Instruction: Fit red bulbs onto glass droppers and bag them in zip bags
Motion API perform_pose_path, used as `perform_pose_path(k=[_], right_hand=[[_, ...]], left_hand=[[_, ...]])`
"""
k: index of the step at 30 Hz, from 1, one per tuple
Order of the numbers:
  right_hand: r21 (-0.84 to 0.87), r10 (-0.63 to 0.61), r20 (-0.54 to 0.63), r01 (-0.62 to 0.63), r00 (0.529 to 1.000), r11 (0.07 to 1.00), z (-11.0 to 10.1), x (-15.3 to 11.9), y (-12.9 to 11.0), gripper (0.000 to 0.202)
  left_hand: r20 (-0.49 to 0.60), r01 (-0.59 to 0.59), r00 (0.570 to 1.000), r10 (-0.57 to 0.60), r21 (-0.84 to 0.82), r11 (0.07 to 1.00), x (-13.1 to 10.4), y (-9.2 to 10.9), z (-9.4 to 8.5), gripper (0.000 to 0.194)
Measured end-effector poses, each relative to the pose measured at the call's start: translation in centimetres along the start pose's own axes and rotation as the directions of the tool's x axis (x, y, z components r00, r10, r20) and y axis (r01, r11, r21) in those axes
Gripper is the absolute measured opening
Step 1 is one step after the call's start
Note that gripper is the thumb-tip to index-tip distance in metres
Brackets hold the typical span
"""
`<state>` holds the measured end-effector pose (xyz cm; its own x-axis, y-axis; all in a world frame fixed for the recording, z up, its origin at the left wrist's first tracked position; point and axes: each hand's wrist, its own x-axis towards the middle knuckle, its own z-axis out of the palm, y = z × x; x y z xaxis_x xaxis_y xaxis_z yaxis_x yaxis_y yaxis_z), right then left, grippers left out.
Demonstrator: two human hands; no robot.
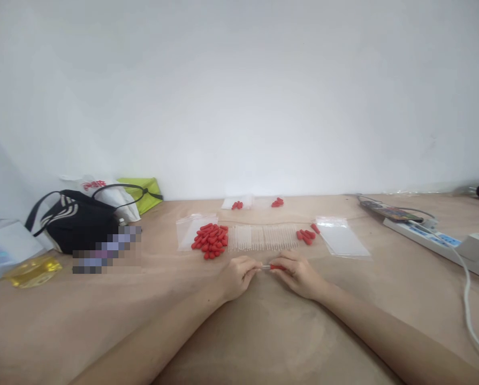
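My left hand (pixel 239 275) pinches one end of a thin clear stick (pixel 265 267). Its other end meets a red, bulb-shaped piece (pixel 277 267), which my right hand (pixel 297 274) holds between thumb and fingers. Just beyond both hands, a row of thin clear sticks (pixel 263 237) lies on the table. A pile of red pieces (pixel 210 240) sits at the row's left end, partly over clear plastic bags (pixel 185 233). Several more red pieces (pixel 306 235) lie at its right end, beside a stack of clear bags (pixel 341 237).
Near the wall are two small red clusters (pixel 237 205) (pixel 278 202) on clear bags. At left stand a black bag (pixel 82 222), a green bag (pixel 146 195) and a yellow-liquid bottle (pixel 34 271). A power strip (pixel 419 233) with a white cable (pixel 467 299) lies right.
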<state>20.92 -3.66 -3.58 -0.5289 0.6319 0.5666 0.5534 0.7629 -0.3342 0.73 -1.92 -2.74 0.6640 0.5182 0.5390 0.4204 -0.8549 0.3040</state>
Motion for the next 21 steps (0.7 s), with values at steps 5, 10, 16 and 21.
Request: perform_pose_path(k=[5, 10, 16, 21], right_hand=[[-0.004, 0.053, -0.015, -0.053, 0.998, 0.999, -0.2, 0.2, 0.5, 0.014], [-0.019, 0.087, -0.07, -0.089, 0.994, 0.996, -0.6, 0.1, 1.2, 0.015], [0.015, 0.069, -0.03, -0.069, 0.997, 0.998, -0.4, -0.1, 0.6, 0.014], [0.006, 0.052, -0.006, -0.052, 0.999, 0.999, -0.3, -0.1, 0.1, 0.013]], left_hand=[[-0.022, 0.004, 1.0, -0.003, 0.033, 0.999, 0.0, 0.0, 0.3, 0.021], [-0.034, 0.023, 0.999, -0.018, 0.163, 0.986, 0.0, -0.3, -0.2, 0.022], [-0.04, -0.004, 0.999, 0.012, 0.189, 0.982, -0.3, -0.2, -0.4, 0.027], [-0.027, -0.051, 0.998, 0.056, 0.174, 0.983, -0.4, 0.0, -0.1, 0.032]])
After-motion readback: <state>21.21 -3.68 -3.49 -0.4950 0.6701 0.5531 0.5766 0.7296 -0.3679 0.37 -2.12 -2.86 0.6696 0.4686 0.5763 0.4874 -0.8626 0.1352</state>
